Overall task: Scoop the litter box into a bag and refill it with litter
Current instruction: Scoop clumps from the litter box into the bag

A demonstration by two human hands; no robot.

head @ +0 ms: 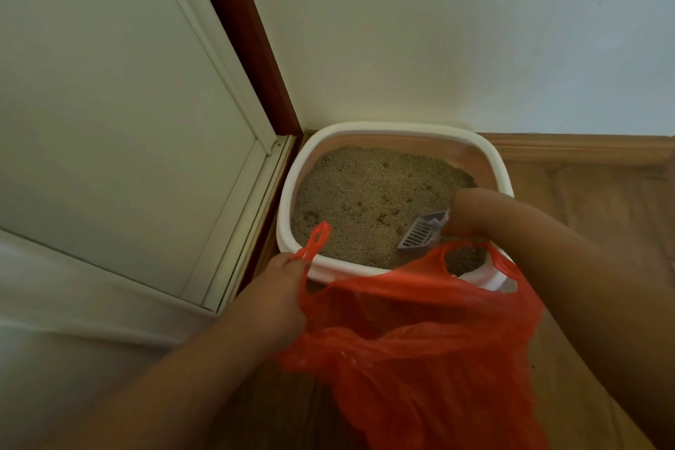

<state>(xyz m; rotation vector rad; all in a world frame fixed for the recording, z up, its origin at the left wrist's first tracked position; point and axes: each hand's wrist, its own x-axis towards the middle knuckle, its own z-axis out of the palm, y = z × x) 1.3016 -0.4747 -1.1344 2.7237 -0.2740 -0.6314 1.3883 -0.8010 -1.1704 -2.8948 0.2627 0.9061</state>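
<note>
Dim, warm cast; soft focus; wide-angle bending at edges.

you are looking at a litter box [292,190] of smooth white plastic with a slight sheen on its rim. the litter [365,194] inside is showing as a rough, matt, sandy-brown granular material. you are seeing a scoop [420,234] of grey slotted plastic, matt in finish. the bag [420,340] is presenting as thin, crinkled, translucent orange-red plastic film. the floor [591,194] is appearing as brown wood with visible grain. the wall [438,29] is reading as smooth, matt and painted white.
</note>
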